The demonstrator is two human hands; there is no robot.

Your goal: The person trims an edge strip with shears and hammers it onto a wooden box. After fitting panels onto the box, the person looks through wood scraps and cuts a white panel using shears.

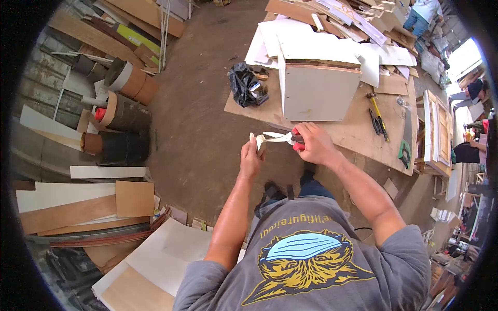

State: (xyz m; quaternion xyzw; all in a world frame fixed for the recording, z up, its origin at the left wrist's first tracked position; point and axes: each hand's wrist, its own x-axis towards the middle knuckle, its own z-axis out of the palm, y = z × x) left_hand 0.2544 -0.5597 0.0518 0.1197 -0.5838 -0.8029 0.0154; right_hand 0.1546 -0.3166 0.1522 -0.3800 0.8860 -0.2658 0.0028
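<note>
My right hand (315, 145) is wrapped round the red handles of a pair of snips (280, 137), whose pale blades are spread apart and point left. My left hand (250, 161) pinches a small pale strip or block (261, 144), its exact kind unclear. The blade tips reach this piece; whether they touch it I cannot tell. Both hands are held in front of my body, just off the near edge of a wooden worktable (347, 136). Behind them on the table stands a white board box (322, 98).
On the table lie a black plastic bag (246, 85), a yellow-handled hammer (378, 114), dark pliers (374, 122), a green-handled saw (405, 147) and piled board offcuts (342, 20). Rolls (124, 147) and boards (72, 207) line the left. Another person (424, 15) stands at upper right.
</note>
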